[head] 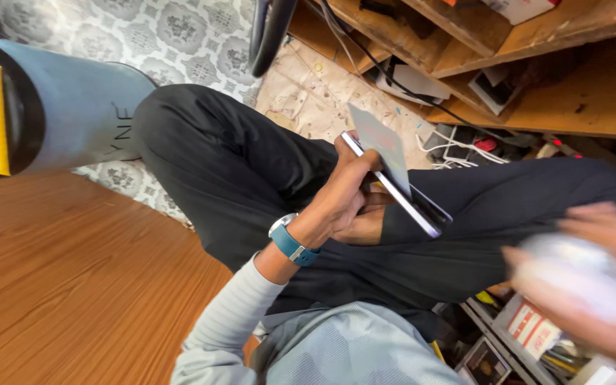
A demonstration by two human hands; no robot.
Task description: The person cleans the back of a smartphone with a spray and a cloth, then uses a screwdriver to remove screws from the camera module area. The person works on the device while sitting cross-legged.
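I see one wooden tabletop (pixel 58 285), one grey cylinder (pixel 73 107) lying on it, one pair of dark-trousered legs (pixel 251 171). My left hand (pixel 340 203), one blue wristband (pixel 292 242) on it, is clamped on one slim phone (pixel 401 192) over the lap, one card (pixel 383 146) standing against it. Right hand (pixel 593 285) is blurred at the right edge, fingers wrapped round one pale object (pixel 586 274); can't tell what it is.

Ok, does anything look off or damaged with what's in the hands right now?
The phone in the left hand looks odd: a flat grey panel stands lifted off it at an angle, joined only along one edge. The right hand holds something pale, too blurred to identify.
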